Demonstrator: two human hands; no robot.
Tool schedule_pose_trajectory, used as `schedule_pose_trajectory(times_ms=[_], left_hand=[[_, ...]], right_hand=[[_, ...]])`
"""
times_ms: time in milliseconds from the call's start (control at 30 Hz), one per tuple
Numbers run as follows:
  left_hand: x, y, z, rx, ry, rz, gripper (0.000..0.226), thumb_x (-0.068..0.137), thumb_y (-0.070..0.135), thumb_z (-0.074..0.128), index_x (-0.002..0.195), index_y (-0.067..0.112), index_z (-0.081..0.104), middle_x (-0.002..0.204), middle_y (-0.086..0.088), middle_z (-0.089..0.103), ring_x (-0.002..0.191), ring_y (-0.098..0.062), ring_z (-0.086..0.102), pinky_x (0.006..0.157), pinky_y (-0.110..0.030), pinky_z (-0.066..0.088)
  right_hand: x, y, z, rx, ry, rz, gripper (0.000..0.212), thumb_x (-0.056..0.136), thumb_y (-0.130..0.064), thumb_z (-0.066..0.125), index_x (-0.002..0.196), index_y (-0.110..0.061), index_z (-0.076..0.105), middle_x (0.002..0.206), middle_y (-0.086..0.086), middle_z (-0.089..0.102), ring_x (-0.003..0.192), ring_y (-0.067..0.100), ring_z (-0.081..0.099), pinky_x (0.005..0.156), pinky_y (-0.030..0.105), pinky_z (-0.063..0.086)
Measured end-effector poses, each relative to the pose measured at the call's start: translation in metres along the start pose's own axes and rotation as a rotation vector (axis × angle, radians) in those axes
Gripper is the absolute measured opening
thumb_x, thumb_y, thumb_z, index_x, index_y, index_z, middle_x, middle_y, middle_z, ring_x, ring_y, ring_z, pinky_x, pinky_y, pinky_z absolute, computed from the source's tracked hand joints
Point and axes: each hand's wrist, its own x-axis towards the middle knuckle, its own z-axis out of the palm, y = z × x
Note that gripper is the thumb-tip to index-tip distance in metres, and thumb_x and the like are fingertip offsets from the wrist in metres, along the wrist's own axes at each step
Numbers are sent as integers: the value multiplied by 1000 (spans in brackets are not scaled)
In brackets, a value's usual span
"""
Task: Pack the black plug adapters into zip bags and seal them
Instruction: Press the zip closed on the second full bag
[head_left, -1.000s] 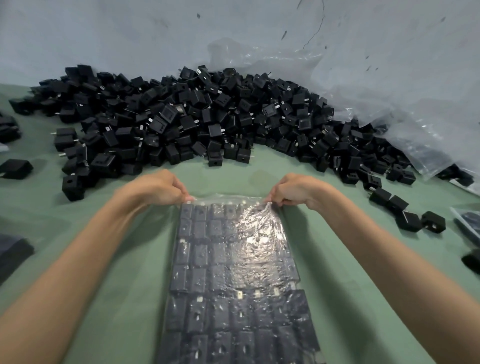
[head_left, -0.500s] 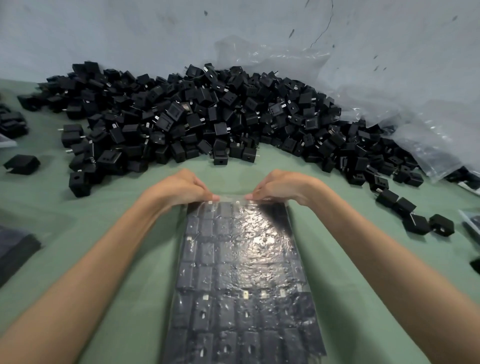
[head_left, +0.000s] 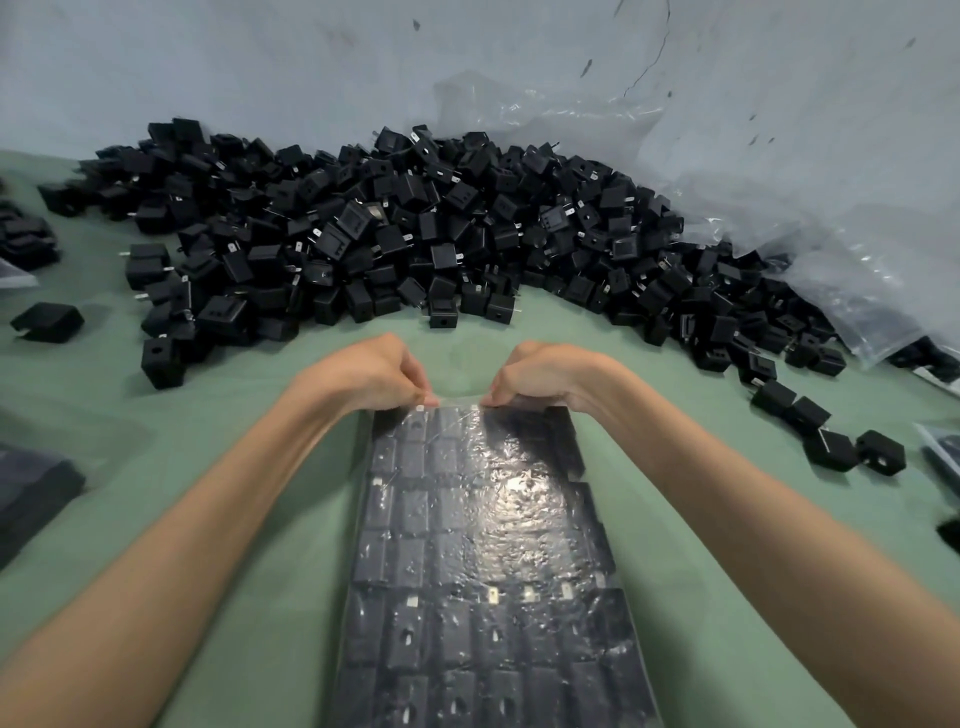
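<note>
Adapters (head_left: 415, 525) are packed in flat rows inside the zip bag (head_left: 459, 404), which lies lengthwise on the green table (head_left: 234, 519), near and in the middle. Its far edge, where the opening is judged to be, is pinched by both hands. The left hand (head_left: 371, 376) is clamped on it just left of centre and the right hand (head_left: 540, 374) just right of centre, with fingertips closed on the clear strip. A second ago the same edge was held at its two far corners, well apart. Half a second ago the hands had been drawn inward, and now only a short gap is left between them. From this the zip is judged to be pressed shut from the corners toward the middle, so that sealing is nearly done. Whether the strip is fully engaged cannot be told. Beyond the hands a heap of loose adapters (head_left: 395, 234) is piled against the wall (head_left: 260, 67), with crumpled clear plastic (head_left: 779, 182) at the far right, a few strays (head_left: 831, 447) at the right and dark packs (head_left: 31, 483) at the left edge.
</note>
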Motion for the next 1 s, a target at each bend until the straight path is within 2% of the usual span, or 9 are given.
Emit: schedule_pose_trajectory(times_ms=[133, 367, 467, 567, 667, 733, 800, 867, 1000], left_hand=[[-7, 1, -6, 27, -41, 57, 15, 81, 33, 75, 66, 32, 71, 70, 17, 68, 79, -2, 60, 65, -20, 40], [-9, -3, 1, -112, 50, 137, 15, 81, 30, 75, 66, 31, 71, 65, 13, 68, 70, -3, 58, 62, -19, 39], [-13, 6, 3, -113, 109, 223, 25, 87, 41, 65, 71, 23, 70, 54, 11, 60, 52, -4, 51, 56, -23, 37], [-15, 23, 5, 70, 140, 366, 35, 85, 53, 59, 74, 21, 68, 64, 5, 62, 64, -14, 57, 61, -31, 46], [-18, 29, 16, 180, 224, 417, 18, 88, 35, 65, 73, 31, 58, 78, 10, 62, 78, -11, 58, 66, -27, 42], [-21, 26, 25, 100, 190, 435, 25, 93, 27, 59, 71, 30, 48, 75, 10, 57, 73, -10, 54, 62, -24, 35], [-25, 22, 28, 41, 203, 488, 26, 97, 23, 52, 73, 31, 44, 73, 10, 55, 69, -7, 51, 62, -26, 35], [-29, 21, 29, 5, 255, 537, 27, 97, 23, 50, 73, 31, 44, 70, 9, 56, 67, -6, 51, 62, -30, 37], [-34, 22, 29, -52, 257, 599, 26, 98, 26, 49, 71, 26, 45, 63, 1, 58, 57, -14, 51, 60, -35, 42]], right_hand=[[-6, 3, 0, -5, -51, -135, 21, 91, -20, 60, 110, -18, 68, 99, -8, 63, 95, 14, 55, 79, 23, 41], [-1, 2, 19, 141, 115, -170, 7, 87, -21, 67, 82, -21, 72, 77, -7, 61, 82, 11, 55, 79, 30, 43], [-1, 5, 28, 106, 357, -180, 8, 85, -27, 69, 81, -22, 73, 87, -1, 69, 92, 19, 60, 83, 32, 49], [-10, 15, 46, 29, 638, -230, 20, 90, -30, 62, 74, -20, 68, 76, 1, 67, 77, 20, 59, 65, 28, 43], [-14, 14, 35, 197, 387, -214, 28, 96, -28, 54, 71, -18, 63, 65, -4, 60, 64, 12, 55, 55, 25, 42], [3, -1, 13, 270, 361, -250, 21, 96, -26, 53, 85, -15, 66, 79, -1, 66, 78, 15, 62, 72, 33, 53], [30, -24, -10, 165, 504, -343, 18, 92, -28, 57, 104, -18, 66, 95, 2, 69, 96, 21, 62, 89, 36, 50], [53, -44, -12, -49, 436, -374, 32, 89, -39, 61, 119, -26, 61, 112, 4, 66, 107, 23, 58, 94, 35, 46], [82, -49, 14, -366, 511, -314, 31, 86, -41, 62, 105, -19, 52, 112, 11, 56, 103, 35, 54, 84, 40, 44]])
